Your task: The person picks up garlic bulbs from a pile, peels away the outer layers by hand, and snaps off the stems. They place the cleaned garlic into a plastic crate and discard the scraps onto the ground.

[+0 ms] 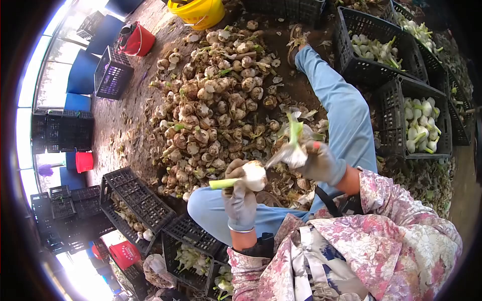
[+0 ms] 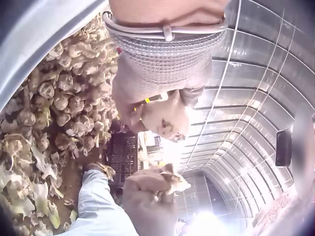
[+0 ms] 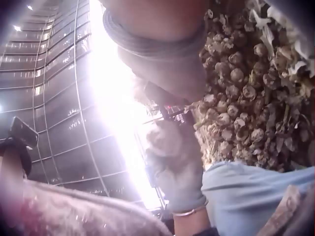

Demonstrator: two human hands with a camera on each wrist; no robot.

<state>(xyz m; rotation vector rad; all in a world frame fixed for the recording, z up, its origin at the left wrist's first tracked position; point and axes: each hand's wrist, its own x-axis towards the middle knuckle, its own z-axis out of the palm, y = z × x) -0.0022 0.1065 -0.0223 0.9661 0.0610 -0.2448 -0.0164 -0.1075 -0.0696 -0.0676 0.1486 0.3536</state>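
Observation:
My gloved left hand (image 1: pixel 240 196) grips a white peeled bulb (image 1: pixel 254 175) with a green stalk (image 1: pixel 221 184) sticking out to the left. My gloved right hand (image 1: pixel 321 161) pinches a strip of pale skin with a green leaf (image 1: pixel 293 140) pulled up off the bulb. Both hands are held above my lap, in front of a big heap of unpeeled, dirty bulbs (image 1: pixel 216 100) on the ground. In the left wrist view the gloved left hand (image 2: pixel 162 73) holds the bulb (image 2: pixel 167 120). The right wrist view shows the right glove (image 3: pixel 167 73) against bright glare.
Black crates with peeled white bulbs stand at the right (image 1: pixel 422 125) and back right (image 1: pixel 374 47). More black crates (image 1: pixel 138 200) sit at the lower left. A yellow bucket (image 1: pixel 198 11) and red bucket (image 1: pixel 136 40) stand behind the heap. My blue trouser leg (image 1: pixel 341 110) stretches out ahead.

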